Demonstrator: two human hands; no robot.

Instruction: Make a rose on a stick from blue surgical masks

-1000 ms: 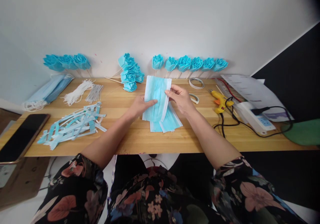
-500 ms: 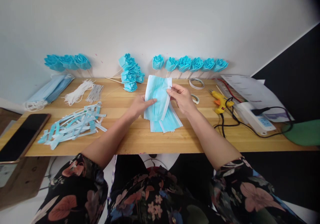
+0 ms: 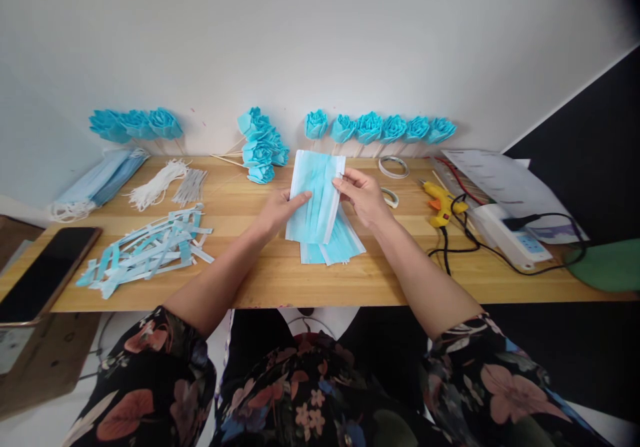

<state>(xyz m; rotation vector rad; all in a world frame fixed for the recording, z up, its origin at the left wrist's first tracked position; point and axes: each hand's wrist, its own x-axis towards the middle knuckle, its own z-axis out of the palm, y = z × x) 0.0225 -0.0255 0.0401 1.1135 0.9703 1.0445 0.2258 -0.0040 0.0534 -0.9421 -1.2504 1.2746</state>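
A light-blue pleated face mask (image 3: 313,217) with white edge strips is held up by both hands, its ear loops not visible. My left hand (image 3: 277,210) is closed on its left edge, thumb lying over the front. On the opposite side, my right hand (image 3: 364,196) pinches the right edge near the top between thumb and fingers. Below and partly behind the held mask, more blue mask pieces (image 3: 345,247) lie fanned on the wooden table (image 3: 280,287).
Cut strips (image 3: 150,247), ear loops (image 3: 160,184), a mask stack (image 3: 100,180) and a phone (image 3: 47,270) lie left. Blue flowers (image 3: 369,127) lean on the wall. Right are tape rolls (image 3: 393,166), a yellow glue gun (image 3: 441,202) and a corded power strip (image 3: 515,237).
The held mask now lies flatter and more spread between my hands; its lower edge has swung slightly down and left. Both hands stay almost in place.
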